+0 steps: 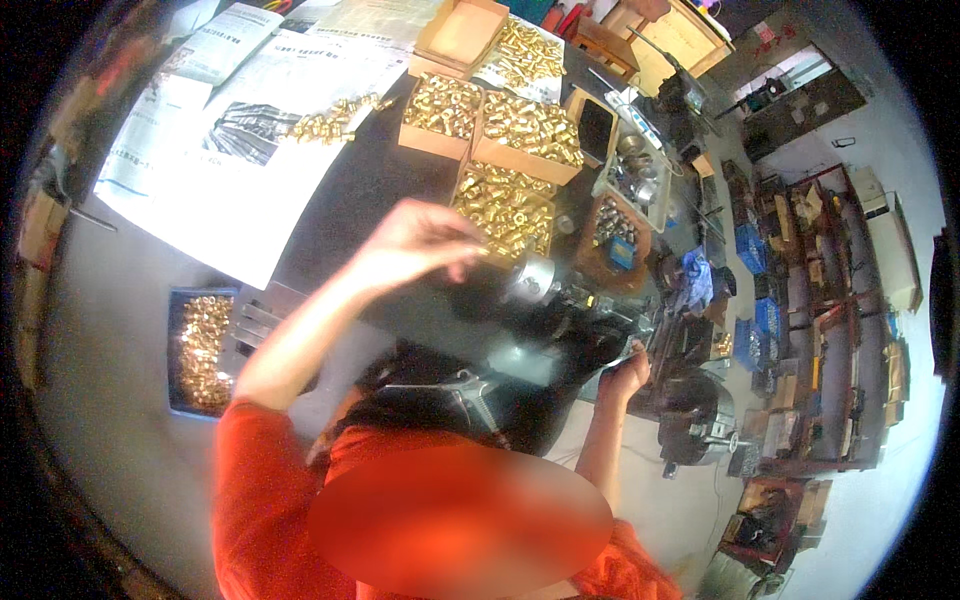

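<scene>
My left hand (425,243) is blurred, its fingers pinched together beside the round silver chuck (530,280) of a small bench machine (600,308). A bright speck shows at the fingertips, too small to make out. Just beyond them, an open box (505,210) is full of brass fittings. Over on the right side of the machine, my right hand (628,372) is closed around a lever handle (636,346), mostly hidden by the fingers.
Beyond stand two cardboard boxes of brass parts (440,105) (530,128). Loose brass pieces (335,120) lie on newspaper (290,180). A blue bin (203,350) of brass parts sits low at left. At right are a tray of dark metal parts (618,225) and shelving (825,320).
</scene>
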Available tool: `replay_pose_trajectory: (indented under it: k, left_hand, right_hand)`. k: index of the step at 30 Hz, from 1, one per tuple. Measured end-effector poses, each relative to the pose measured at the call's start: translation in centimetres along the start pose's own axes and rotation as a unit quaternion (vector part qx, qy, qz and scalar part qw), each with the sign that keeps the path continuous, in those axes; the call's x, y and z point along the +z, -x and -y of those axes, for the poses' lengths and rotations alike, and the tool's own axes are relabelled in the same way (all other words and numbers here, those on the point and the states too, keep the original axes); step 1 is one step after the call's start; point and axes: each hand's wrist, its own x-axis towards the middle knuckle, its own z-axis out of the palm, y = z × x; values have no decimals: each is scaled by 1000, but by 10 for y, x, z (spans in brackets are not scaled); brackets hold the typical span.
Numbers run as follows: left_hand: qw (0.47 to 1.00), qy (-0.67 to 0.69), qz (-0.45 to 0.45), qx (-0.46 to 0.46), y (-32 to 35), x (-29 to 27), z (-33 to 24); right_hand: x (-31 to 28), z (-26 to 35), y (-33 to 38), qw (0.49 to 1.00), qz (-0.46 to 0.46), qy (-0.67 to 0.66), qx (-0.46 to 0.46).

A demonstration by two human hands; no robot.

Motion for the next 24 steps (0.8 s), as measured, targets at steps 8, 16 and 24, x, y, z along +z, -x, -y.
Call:
replay_pose_trajectory:
  k: [8,16,24]
  left_hand:
    - [998,-54,31,22,-14,27,11]
    - [990,-117,52,51,-13,28,1]
    - [991,-122,21,58,-9,29,2]
  right_hand:
    - [5,16,20,999,-26,21,-28]
    - [21,81,28,995,70,45,-59]
    - [73,51,-59,999,1,8,-49]
